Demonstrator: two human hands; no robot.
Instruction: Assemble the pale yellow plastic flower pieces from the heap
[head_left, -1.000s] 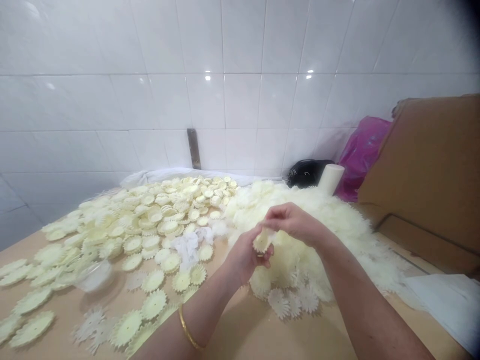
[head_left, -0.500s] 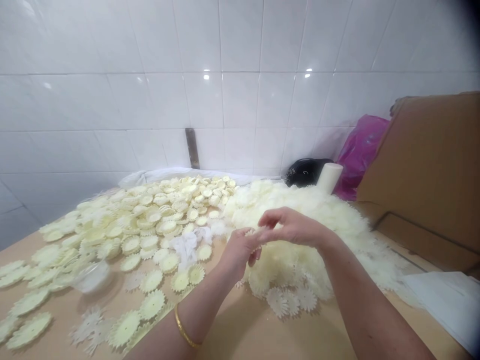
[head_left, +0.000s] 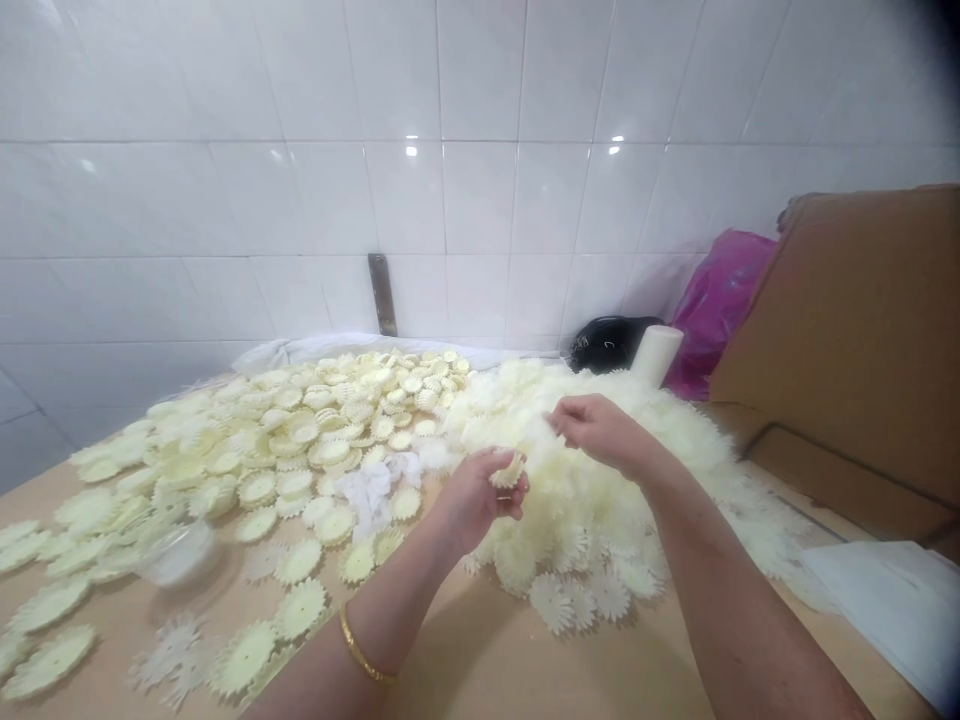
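Between the thumb and fingers of my left hand (head_left: 476,500) is a small cream stack of toothed petal discs (head_left: 507,471). My right hand (head_left: 592,432) is raised up and to the right of it, fingertips pinched together. A thin pale petal disc (head_left: 550,428), blurred, seems to be at those fingertips, though it blends with what lies behind. Beneath and behind the right hand spreads a fluffy heap of loose, thin petal discs (head_left: 675,440). Thicker scalloped stacks of discs (head_left: 300,430) cover the left side of the tan table (head_left: 480,660).
A clear plastic bowl (head_left: 178,553) and crumpled white tissue (head_left: 371,490) lie among the stacks. At the back right are a black object (head_left: 611,343), a cream cylinder (head_left: 657,355) and a magenta bag (head_left: 720,300). A cardboard box (head_left: 847,350) and white sheet (head_left: 885,610) stand right.
My hands were touching at the fingertips. The right one has drawn away, up and to the right, over the fluffy heap; the small stack now shows in my left hand.
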